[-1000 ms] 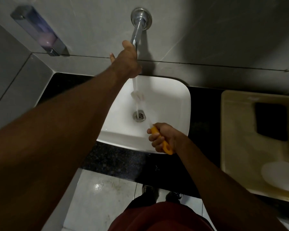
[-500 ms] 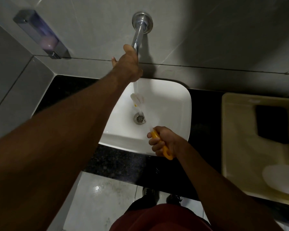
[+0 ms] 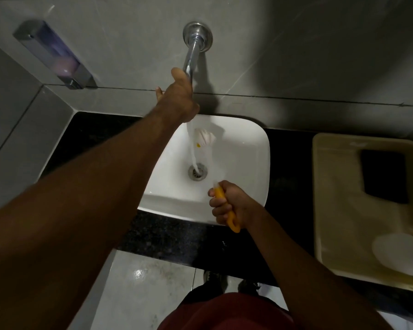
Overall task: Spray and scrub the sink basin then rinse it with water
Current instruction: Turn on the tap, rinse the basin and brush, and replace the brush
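A white square sink basin (image 3: 243, 148) sits in a black counter. A chrome wall tap (image 3: 193, 51) reaches out above it. My left hand (image 3: 177, 98) grips the tap's outer end, and water (image 3: 193, 153) streams down to the drain (image 3: 198, 172). My right hand (image 3: 227, 203) is closed around the yellow handle (image 3: 230, 217) of a brush at the basin's near rim. The brush's white bristle head (image 3: 204, 136) lies near the back wall of the basin, beside the stream. The shaft between handle and head is blurred.
A soap dispenser (image 3: 55, 55) hangs on the wall at left. A cream tray (image 3: 343, 234) on the black counter (image 3: 167, 236) to the right holds a dark sponge (image 3: 384, 177) and a white dish (image 3: 401, 253). Tiled floor and my shoes show below.
The brush head has shifted from near the drain toward the back of the basin. My right hand moved slightly right. My left hand stays on the tap and the water keeps running.
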A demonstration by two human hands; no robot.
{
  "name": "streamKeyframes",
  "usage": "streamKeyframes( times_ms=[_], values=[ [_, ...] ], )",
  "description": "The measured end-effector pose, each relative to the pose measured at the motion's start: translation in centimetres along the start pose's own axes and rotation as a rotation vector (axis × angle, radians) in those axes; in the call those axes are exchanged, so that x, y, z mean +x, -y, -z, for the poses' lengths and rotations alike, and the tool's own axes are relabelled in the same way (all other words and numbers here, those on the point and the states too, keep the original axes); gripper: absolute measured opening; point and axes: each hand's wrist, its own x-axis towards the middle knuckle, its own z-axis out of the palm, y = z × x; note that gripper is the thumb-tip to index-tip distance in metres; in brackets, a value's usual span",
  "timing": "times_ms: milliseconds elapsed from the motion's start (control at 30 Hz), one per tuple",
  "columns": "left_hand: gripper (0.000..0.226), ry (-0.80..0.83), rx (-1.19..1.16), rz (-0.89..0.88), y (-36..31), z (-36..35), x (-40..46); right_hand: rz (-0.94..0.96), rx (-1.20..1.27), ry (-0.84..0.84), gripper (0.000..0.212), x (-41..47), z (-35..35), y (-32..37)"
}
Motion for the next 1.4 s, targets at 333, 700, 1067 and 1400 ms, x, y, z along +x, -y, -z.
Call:
streamKeyframes(
  times_ms=[333,700,1067,1400],
  values=[
    [0.032,0.309,-0.256,-0.127,1.1,2.7,0.6,-0.016,-0.113,-0.165,0.027,-0.8,-2.5,-0.3],
    [0.037,-0.111,-0.291,0.009,2.7,2.8,0.7,0.646,-0.649,-0.772,0.044,-4.3,0.1,-5.0],
    [0.055,-0.166,-0.354,0.081,4.2,2.0,0.5,0.519,-1.434,-1.136,0.034,-4.4,-1.6,-6.2],
    [0.04,-0.639,-0.46,-0.166,-2.1,-12.4,-13.9,0.94,-0.394,-1.194,0.028,-12.4,9.0,-9.3]
  ],
)
